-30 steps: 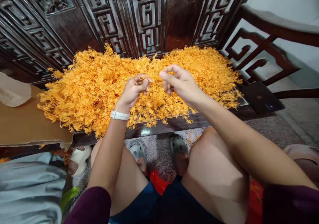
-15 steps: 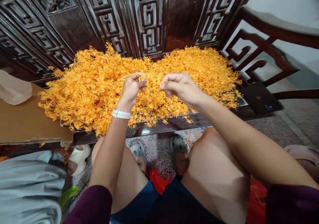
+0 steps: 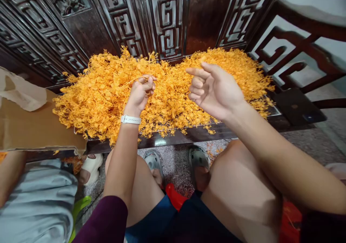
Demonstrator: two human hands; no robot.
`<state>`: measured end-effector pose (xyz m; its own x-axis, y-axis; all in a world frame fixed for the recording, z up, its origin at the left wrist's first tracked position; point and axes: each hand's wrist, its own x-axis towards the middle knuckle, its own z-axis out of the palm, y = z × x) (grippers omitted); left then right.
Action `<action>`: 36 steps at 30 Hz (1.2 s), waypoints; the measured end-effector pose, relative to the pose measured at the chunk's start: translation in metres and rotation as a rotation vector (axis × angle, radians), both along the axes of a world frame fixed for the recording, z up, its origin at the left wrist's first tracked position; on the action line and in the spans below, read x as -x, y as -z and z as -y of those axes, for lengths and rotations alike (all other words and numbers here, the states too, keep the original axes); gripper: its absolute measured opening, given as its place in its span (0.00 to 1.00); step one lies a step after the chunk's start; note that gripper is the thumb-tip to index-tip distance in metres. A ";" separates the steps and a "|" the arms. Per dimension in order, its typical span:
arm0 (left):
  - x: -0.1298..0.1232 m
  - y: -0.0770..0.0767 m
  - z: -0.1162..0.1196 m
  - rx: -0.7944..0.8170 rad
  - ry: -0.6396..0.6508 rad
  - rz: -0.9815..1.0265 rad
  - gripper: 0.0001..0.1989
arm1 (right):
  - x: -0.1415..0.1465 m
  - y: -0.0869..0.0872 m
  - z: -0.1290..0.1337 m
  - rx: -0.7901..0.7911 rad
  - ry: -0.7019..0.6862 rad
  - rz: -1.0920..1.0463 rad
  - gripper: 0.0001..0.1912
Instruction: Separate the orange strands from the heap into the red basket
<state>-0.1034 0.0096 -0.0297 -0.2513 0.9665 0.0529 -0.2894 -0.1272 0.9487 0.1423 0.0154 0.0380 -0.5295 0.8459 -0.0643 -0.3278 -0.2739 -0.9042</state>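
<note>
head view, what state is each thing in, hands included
Left hand: closed, fingertips pinching a thin orange strand
Right hand: partly open, thumb and forefinger apart, other fingers curled
Orange pile: loose, heaped
White wristband: fastened around the left wrist
Phone: lying with its back facing up
Cardboard: ragged at its near right corner
Gray clogs: worn on the person's feet

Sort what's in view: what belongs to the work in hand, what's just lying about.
Part of the work:
orange pile
thin orange strand, held in the left grip

Seemingly just lying about:
dark phone
cardboard
pale sheet upon it
</note>
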 end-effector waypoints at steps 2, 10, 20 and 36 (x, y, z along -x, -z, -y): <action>-0.006 -0.001 0.001 -0.046 0.092 -0.054 0.06 | 0.001 0.006 -0.011 0.107 0.068 0.025 0.13; -0.006 -0.004 0.006 -0.072 0.254 -0.183 0.06 | -0.002 0.019 -0.022 0.073 0.130 0.024 0.10; -0.010 -0.006 0.015 0.007 0.395 -0.358 0.04 | 0.006 0.023 -0.014 0.000 -0.063 0.080 0.19; 0.019 0.004 -0.009 0.038 -0.334 -0.254 0.12 | 0.011 0.013 0.050 -0.601 -1.148 0.118 0.13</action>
